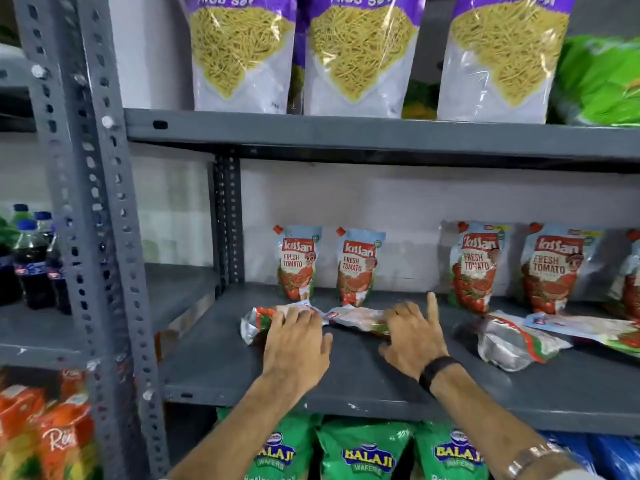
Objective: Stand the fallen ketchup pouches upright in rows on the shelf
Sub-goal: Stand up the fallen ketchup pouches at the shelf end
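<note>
Pouches (277, 320) lie flat, lengthwise left-right; left hand (294, 344) and right hand (410, 336) rest spread on them.

Aloo Sev bags (360, 57) above, green Balaji wafer packs (367, 452) below, cola bottles (33, 265) left

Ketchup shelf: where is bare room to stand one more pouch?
Free: the back row gap between the second upright pouch and the third, and the front strip of the shelf near both hands. Crowded: the right side, where fallen pouches lie in front of the standing ones.
</note>
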A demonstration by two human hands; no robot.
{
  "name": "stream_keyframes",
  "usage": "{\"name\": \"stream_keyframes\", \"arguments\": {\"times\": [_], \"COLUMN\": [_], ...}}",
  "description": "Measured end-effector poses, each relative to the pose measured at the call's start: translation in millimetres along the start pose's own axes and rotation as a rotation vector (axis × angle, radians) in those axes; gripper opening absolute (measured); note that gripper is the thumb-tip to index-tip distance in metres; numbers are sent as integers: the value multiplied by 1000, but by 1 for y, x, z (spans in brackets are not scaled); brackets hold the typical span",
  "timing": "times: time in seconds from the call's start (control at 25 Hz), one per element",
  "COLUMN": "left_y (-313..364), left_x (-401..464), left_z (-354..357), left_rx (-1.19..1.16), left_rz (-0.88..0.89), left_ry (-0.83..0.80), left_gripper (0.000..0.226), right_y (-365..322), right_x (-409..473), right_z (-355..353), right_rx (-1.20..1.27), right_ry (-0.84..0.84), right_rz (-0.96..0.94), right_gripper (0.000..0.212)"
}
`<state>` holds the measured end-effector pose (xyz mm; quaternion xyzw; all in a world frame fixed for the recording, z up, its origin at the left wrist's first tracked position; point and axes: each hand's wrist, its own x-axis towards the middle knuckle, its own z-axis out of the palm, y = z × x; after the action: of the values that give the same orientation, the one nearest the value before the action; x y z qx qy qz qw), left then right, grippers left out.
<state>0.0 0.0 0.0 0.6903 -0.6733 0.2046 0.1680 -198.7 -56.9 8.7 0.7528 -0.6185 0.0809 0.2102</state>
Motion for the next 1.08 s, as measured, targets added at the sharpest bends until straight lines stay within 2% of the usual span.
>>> {"name": "stream_keyframes", "arguments": {"times": [0.16, 0.28, 0.36, 0.52, 0.6, 0.68, 0.76, 0.84, 0.96, 1.08], "left_y": [7, 16, 18, 24, 27, 31, 33, 35, 41, 46], "left_x": [18, 33, 41, 54, 62, 70, 80, 87, 93, 85], "left_z": [-2, 5, 12, 21, 19, 16, 10, 3, 2, 19], "left_rx": [-95, -290, -385, -662, -963, -1346, -1553, -1552, -1462, -1370], "left_rz": [50, -10, -57, -130, -182, -245, -286, -255, -222, -242], "left_ry": [-97, -226, -286, -410, -445, -435, -378, -304, -209, -210], "left_gripper": [27, 25, 25, 48, 53, 47, 41, 44, 48, 48], "right_y": [-17, -18, -11, 1, 7, 12, 19, 25, 32, 34], "right_x": [15, 20, 21, 28, 37, 42, 44, 45, 46, 40], "right_z": [-10, -6, -5, -14, -22, -29, -34, -34, -24, -3], "right_rx": [-17, -104, -7, 505, 1045, 1552, 1805, 1864, 1807, 1763], "right_ry": [-39, 5, 57, 139, 79, 0, -59, -62, -32, -53], "right_rz": [-70, -87, -39, 139, 226, 231, 169, 141, 210, 260], "right_gripper": [33, 25, 23, 23, 22, 21, 23, 26, 26, 24]}}
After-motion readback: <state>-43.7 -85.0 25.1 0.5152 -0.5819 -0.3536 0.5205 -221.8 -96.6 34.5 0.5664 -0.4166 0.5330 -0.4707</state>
